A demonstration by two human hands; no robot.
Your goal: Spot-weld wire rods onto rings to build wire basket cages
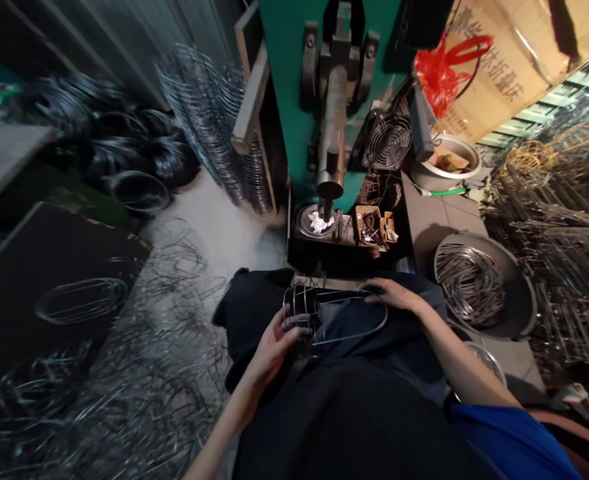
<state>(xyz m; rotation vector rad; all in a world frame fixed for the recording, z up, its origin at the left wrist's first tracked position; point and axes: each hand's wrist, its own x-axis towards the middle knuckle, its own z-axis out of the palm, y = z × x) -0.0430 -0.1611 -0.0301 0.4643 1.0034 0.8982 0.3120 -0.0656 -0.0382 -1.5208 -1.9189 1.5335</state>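
Observation:
A wire frame [350,339] with a long rounded loop on its right and several curved wires on its left lies over my lap. My left hand [277,337] grips the frame's left part, with the fingers curled round the wires. At the loop's upper right end, my right hand [390,293] holds the wire between bent fingers. Just beyond the frame stands a green machine [294,133] with a metal cylinder [335,127] pointing down toward a round plate [303,223] with a crumpled white piece on it.
Loose wire pieces [164,373] cover the floor at left. Stacked wire rings [194,107] stand behind. A round basin [522,300] of bent wires sits at right, beside piled wire parts [564,247]. Near the machine is a small box [369,227] of metal bits.

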